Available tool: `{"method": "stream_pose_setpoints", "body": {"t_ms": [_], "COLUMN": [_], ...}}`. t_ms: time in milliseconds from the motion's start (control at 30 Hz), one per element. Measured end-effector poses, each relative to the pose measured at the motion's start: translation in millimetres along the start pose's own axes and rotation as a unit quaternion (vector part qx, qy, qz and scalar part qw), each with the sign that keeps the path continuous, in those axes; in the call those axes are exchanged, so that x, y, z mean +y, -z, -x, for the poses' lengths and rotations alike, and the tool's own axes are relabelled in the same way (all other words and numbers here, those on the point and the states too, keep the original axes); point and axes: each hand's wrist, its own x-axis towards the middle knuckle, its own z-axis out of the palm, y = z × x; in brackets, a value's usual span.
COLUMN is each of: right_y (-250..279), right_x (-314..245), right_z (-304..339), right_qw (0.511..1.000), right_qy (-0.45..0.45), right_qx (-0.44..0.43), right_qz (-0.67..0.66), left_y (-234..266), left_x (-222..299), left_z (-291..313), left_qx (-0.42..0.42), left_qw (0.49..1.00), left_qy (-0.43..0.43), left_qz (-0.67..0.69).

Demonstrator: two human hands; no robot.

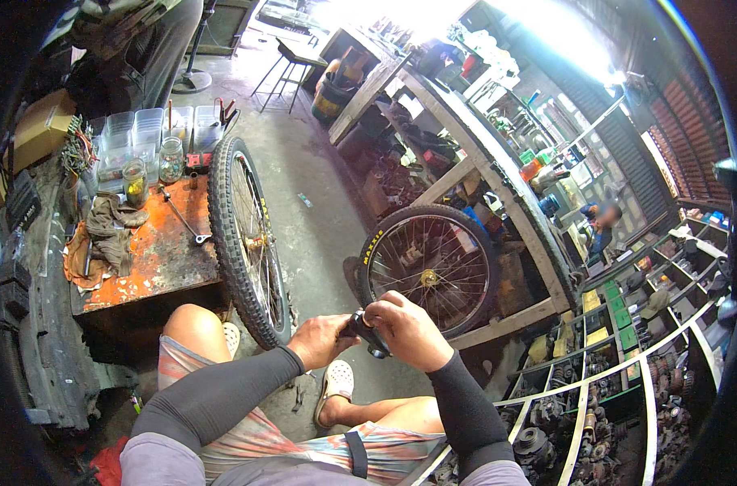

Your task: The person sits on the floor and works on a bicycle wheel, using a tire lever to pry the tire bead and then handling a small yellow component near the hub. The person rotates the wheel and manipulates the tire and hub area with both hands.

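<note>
In front of my knees, both hands hold a small black metal part [375, 351] with a rounded lower end; its exact kind is hard to make out. My left hand [320, 341] is closed round one side of it. The fingers of my right hand [407, 327] pinch its upper end. Just beyond my hands, a bicycle wheel [430, 278] with a gold hub leans against a wooden bench frame. Another bicycle wheel [222, 212] with a knobbly tyre stands upright to the left, beside an orange worktop [170, 255].
A wrench [182, 215], brown rags [115, 231] and glass jars [171, 160] lie or stand on the worktop, with clear plastic bins [147, 130] behind. Shelves of metal parts [579, 405] curve along my right. A stool [291, 65] stands far off. Another person [602, 231] is at right.
</note>
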Motion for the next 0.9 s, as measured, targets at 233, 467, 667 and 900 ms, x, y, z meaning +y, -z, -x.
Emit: {"method": "stream_pose_setpoints", "body": {"t_ms": [233,467,667,900], "right_y": [2,8,5,3], "right_x": [-1,-11,2,3], "right_z": [4,-1,1,3], "right_qw": [0.997,0.998,0.999,0.999], "right_qy": [-0.055,-0.067,-0.005,-0.044], "right_qx": [0.004,0.013,0.020,0.014], "right_qz": [0.048,0.001,-0.045,-0.002], "left_y": [-2,-1,-2,-1], "left_x": [2,1,4,2], "left_z": [-1,-1,-2,-3], "left_qx": [0.000,0.001,-0.005,0.003], "left_qw": [1.000,1.000,1.000,1.000], "left_qy": [-0.005,-0.007,0.002,-0.004], "left_qz": [-0.023,-0.016,-0.013,-0.017]}}
